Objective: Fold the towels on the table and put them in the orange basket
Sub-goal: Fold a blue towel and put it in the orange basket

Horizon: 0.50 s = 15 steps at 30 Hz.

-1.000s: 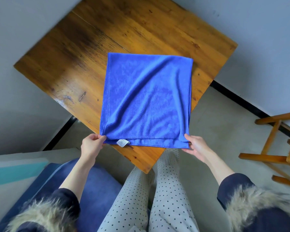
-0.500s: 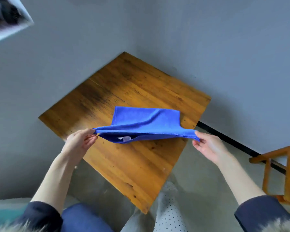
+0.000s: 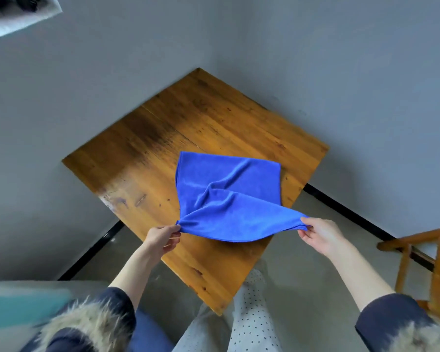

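A blue towel [image 3: 229, 194] lies partly on the wooden table [image 3: 142, 158], its far edge flat on the wood and its near edge lifted. My left hand [image 3: 161, 238] pinches the near left corner. My right hand [image 3: 320, 233] pinches the near right corner. The lifted near edge is stretched between the two hands and sags in the middle above the table's near right side. No orange basket is in view.
Grey walls meet in a corner behind the table. A wooden chair [image 3: 427, 265] stands at the right on the grey floor. A teal and blue cushion [image 3: 18, 311] is at the lower left. My legs in dotted trousers [image 3: 247, 316] are below the table's near corner.
Both hands have lifted the towel's near edge off the table and now hold it stretched nearer to me. The head camera has tilted up, showing more wall.
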Available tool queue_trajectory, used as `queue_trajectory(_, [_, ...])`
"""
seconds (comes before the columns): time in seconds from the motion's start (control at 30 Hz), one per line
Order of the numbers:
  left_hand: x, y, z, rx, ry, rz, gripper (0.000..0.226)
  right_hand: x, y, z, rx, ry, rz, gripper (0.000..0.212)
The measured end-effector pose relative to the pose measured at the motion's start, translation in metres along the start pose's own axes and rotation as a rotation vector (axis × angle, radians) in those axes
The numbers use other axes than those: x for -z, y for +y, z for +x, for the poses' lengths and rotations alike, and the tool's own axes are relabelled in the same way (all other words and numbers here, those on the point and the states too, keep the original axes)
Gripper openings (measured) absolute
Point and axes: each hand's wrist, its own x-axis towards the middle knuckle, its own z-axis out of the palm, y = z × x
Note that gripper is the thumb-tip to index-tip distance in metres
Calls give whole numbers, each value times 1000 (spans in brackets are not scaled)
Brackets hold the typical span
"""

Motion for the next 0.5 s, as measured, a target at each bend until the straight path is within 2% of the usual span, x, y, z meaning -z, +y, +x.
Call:
queue_trajectory(0.13, [-17,21,6,103,-161,-42,8,1,-4,9,-12,-5,56,8])
queue_trajectory(0.2, [-25,50,10,27,-253,-128,7,0,-6,12,-2,-7,68,6])
queue_trajectory(0.27, [-31,81,11,-111,-344,-313,9,-1,-6,14,10,-4,85,7])
queue_trajectory(0.33, [-35,96,14,-174,-440,-464,8,-1,-2,15,17,3,95,9])
queue_trajectory(0.4, [-37,81,24,-153,-368,-362,6,-2,2,16,16,8,98,10])
queue_trajectory(0.5, [-38,24,36,-47,-79,-47,14,-2,10,18,11,7,84,11])
